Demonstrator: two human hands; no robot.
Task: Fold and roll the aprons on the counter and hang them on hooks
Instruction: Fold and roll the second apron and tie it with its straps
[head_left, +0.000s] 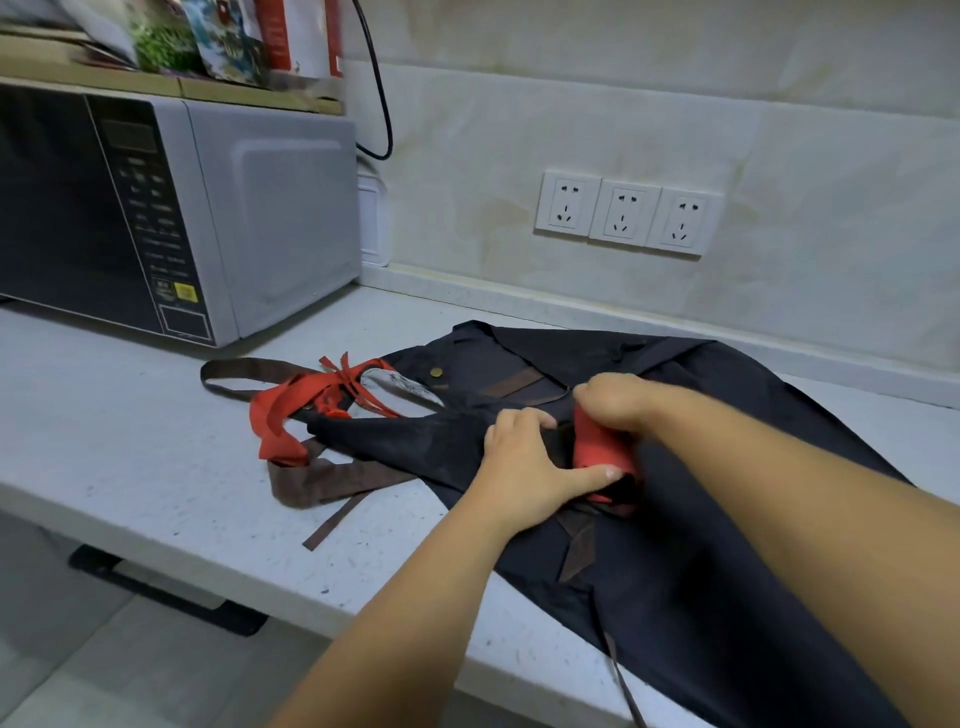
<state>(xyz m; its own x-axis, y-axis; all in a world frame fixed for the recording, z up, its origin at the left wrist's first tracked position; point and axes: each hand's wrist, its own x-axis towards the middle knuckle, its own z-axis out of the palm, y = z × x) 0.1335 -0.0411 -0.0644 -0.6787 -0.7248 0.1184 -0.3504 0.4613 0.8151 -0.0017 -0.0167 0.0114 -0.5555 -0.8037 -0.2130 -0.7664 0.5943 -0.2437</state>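
The white counter (130, 467) is occupied at its back left corner by a grey microwave (171, 208). A dark apron (701, 571) is spread over the right part and draped past the front edge. On it, a red apron roll (597, 447) is clasped from above by the right hand (623, 400) and pinched from the side by the left hand (524, 457).

Microwave (171, 208) blocks left; counter (130, 415) before it free.

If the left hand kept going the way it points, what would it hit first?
Almost at once, the red rolled cloth gripped by the right hand; the thumb of the left hand seems to touch it.
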